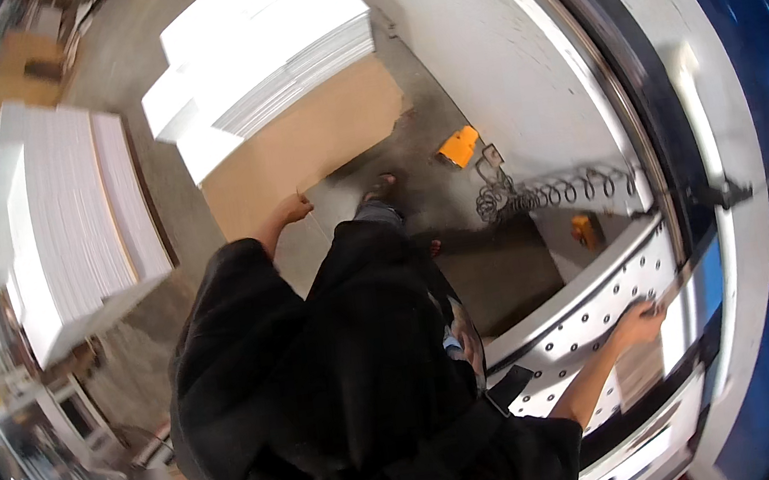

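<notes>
Right hand: laid flat, fingers spread and open, on the edge of a thin pale sheet; it presses down on it and grips nothing that I can make out.
Sheet: small, flat, whitish-grey, lying on the perforated table just below the hand, near the table's far edge.
Why held so: judging by the flat palm, the sheet is being steadied or slid along the table surface, not lifted.
Perforated table: white metal, dotted with rows of dark round holes, slanting across the lower right; the holes suggest a surface meant to let paper glide.
Left hand: hanging free out to the side, fingers loosely curled, holding nothing, just in front of the brown board.
Brown board: bare cardboard top of a pallet load, with a white paper stack resting on its far part.
Second paper stack: tall, white, on the left, well apart from the table.
Floor items: an orange block and a coiled cable beside the machine wall.
</notes>
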### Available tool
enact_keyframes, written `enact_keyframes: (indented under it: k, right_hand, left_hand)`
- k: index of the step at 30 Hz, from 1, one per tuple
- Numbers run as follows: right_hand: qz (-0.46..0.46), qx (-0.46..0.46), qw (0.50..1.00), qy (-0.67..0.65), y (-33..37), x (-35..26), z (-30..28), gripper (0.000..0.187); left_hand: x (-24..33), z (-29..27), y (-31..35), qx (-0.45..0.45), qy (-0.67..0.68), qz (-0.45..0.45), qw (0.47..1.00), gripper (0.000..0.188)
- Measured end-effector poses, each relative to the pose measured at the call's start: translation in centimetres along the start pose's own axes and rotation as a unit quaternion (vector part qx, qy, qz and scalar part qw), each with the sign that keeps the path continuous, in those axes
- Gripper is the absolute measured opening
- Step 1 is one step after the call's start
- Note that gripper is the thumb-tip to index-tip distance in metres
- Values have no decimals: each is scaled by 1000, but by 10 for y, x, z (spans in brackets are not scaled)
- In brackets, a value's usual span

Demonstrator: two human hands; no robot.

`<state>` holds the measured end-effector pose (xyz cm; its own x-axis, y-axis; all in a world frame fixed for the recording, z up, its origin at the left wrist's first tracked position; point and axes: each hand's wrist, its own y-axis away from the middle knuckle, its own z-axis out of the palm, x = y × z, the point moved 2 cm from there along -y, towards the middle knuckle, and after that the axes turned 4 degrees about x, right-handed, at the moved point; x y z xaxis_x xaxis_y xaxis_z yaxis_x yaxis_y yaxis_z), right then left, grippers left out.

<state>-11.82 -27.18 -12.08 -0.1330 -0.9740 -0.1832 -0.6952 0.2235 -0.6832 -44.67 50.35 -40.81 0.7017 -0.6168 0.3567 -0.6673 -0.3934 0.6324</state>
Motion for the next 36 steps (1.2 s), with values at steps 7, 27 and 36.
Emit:
enact_keyframes:
  k: [7, 27, 36]
  right_hand:
    - [-139, -71, 971, -180, 48, -154, 11, 44]
    - [-119, -586, 707, -379, 293, -598, 44, 31]
    - [-409, -714, 542, -174, 453, -797, 156, 46]
  left_hand:
    - [-48, 136, 55, 47, 193, -237, 951, 44]
    - [-291, -121, -93, 279, 387, -197, 857, 47]
    - [-354, -167, -209, 317, 377, -322, 808, 78]
